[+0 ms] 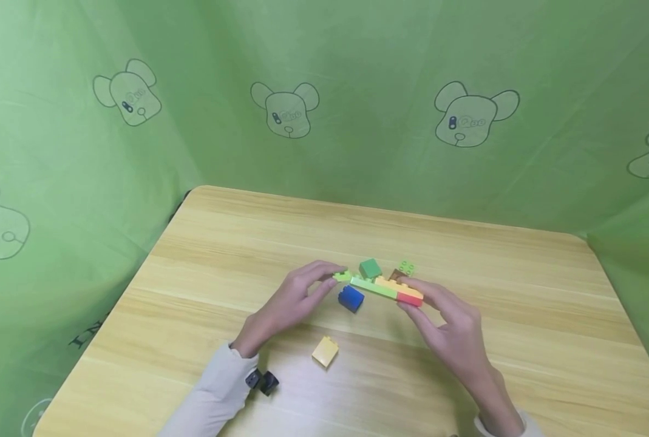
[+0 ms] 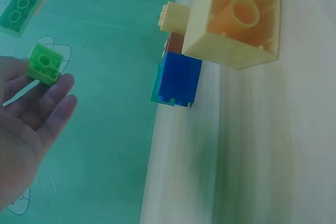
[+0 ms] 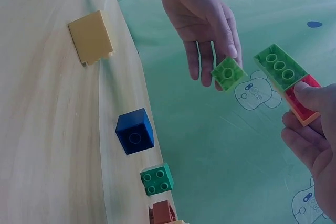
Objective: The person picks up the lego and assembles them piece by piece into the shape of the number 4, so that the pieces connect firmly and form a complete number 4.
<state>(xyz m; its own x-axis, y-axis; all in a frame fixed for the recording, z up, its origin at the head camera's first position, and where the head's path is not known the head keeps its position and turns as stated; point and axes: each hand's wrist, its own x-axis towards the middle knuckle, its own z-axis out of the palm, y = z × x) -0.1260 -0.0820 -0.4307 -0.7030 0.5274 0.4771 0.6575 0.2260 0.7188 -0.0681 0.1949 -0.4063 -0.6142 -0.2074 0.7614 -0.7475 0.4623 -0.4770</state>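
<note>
The small square lime-green plastic brick (image 1: 342, 277) is raised above the wood-grained table (image 1: 280, 218), pinched by the left hand (image 1: 297, 294); the right hand (image 1: 456, 332) grips the joined green, red and orange plastic strip (image 1: 381, 291), near but apart. Recommended: keep both aligned and level, held only by their sides. No container is visible.

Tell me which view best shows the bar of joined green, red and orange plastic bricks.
Right wrist: the bar is uncropped, its hollow underside mostly visible. Left wrist crops it at the top; head shows its side and studs.
</note>
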